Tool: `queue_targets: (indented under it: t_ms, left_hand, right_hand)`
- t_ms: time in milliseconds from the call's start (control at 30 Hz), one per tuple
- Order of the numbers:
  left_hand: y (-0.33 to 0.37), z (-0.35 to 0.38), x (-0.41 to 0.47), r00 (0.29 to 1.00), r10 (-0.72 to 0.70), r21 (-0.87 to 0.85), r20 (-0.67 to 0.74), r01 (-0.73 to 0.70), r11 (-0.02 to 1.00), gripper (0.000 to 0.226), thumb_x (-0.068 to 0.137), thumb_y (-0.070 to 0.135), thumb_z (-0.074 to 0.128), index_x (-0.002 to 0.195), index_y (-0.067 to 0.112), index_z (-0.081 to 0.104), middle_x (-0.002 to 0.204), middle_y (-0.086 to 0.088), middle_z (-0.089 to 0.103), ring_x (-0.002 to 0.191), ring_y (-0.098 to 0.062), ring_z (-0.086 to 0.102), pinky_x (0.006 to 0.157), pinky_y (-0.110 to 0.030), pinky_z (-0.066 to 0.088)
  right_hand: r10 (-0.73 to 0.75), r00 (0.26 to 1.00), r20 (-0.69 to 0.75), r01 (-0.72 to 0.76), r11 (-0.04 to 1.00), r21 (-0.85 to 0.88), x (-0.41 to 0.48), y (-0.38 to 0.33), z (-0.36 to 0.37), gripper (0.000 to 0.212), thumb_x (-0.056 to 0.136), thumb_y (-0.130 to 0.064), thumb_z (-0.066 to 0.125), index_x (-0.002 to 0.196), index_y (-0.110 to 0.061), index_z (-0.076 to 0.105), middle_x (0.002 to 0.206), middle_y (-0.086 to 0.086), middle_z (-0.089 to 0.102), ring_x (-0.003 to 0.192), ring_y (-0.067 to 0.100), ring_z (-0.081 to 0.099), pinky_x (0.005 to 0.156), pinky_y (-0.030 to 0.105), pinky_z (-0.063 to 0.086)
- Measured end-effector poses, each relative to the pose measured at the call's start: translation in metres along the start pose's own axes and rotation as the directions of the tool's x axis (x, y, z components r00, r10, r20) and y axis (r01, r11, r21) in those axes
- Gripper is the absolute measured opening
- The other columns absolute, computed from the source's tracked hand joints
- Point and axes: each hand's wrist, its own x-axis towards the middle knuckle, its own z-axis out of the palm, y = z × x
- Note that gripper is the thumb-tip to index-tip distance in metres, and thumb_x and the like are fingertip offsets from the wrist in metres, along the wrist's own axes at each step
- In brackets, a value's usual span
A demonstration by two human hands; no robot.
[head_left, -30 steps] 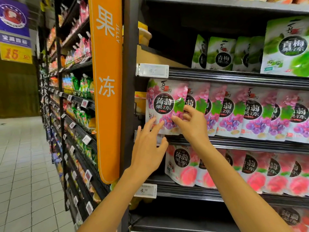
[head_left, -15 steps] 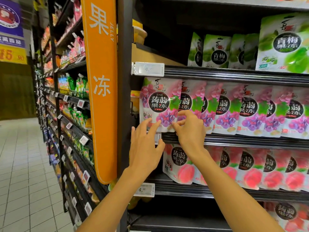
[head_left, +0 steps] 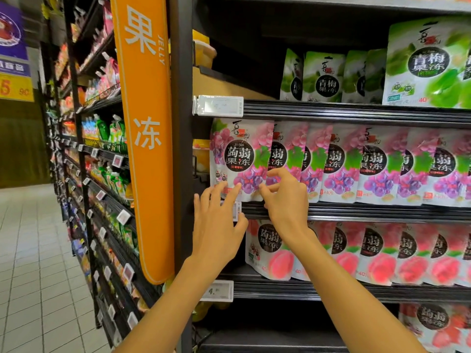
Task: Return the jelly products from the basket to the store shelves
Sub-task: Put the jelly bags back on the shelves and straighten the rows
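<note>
Both hands have shifted slightly lower: left hand [head_left: 216, 225] is touching grape jelly pouch [head_left: 239, 159] bottom with fingers spread, released; right hand [head_left: 285, 197] is pinching its lower right edge.

Dark shelf [head_left: 356, 212] — grape jelly pouches [head_left: 377, 164] upright in a row on it, overlapping side by side.

Long shop aisle, white tiled floor [head_left: 33, 263], tall dark shelves [head_left: 356, 212], big orange sign [head_left: 146, 149], purple banner [head_left: 11, 34], white price tags [head_left: 220, 105]
</note>
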Motion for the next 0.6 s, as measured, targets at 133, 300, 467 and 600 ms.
queue_targets:
  t_ms: [133,300,467,600]
  left_hand:
    - [0.002,0.002,-0.003,1.0,0.0,-0.035,-0.007,0.0,0.999,0.057,0.094,0.033,0.055,0.148,0.032,0.035,0.152,0.003,0.032,0.142,-0.02,0.02,0.121,-0.051,0.013]
    - [0.003,0.001,-0.007,1.0,-0.001,-0.118,-0.026,-0.002,0.993,0.055,0.092,0.027,0.058,0.145,0.029,0.042,0.15,0.002,0.035,0.14,-0.02,0.024,0.117,-0.05,0.023]
    - [0.014,0.004,-0.024,0.993,0.002,-0.304,-0.12,-0.039,0.952,0.041,0.091,0.019,0.058,0.132,0.025,0.054,0.133,0.009,0.052,0.128,-0.009,0.038,0.11,-0.033,0.033]
    - [0.02,0.023,-0.058,0.994,-0.034,-0.466,-0.106,-0.019,0.885,0.026,0.09,0.018,0.055,0.115,0.027,0.06,0.111,0.015,0.059,0.103,-0.005,0.046,0.088,-0.02,0.04]
  right_hand:
    - [-0.034,0.999,-0.026,0.034,0.999,0.001,-0.007,0.001,-0.002,0.03,0.092,-0.025,0.066,0.121,-0.02,0.06,0.083,-0.008,0.069,0.067,0.0,0.057,0.056,0.009,0.034]
    - [-0.047,0.997,-0.063,0.051,0.996,0.069,-0.017,0.003,-0.006,0.03,0.09,-0.026,0.069,0.119,-0.02,0.062,0.095,-0.006,0.072,0.088,0.011,0.066,0.079,0.029,0.052]
    - [-0.02,0.996,-0.092,0.031,0.992,0.124,-0.032,0.014,-0.012,0.02,0.089,-0.032,0.068,0.107,-0.024,0.066,0.077,-0.015,0.068,0.065,0.007,0.066,0.072,0.039,0.057]
    - [0.095,0.995,-0.038,-0.087,0.982,0.167,-0.067,0.048,-0.019,0.012,0.089,-0.034,0.067,0.1,-0.029,0.067,0.07,-0.01,0.072,0.064,0.004,0.069,0.069,0.039,0.058]
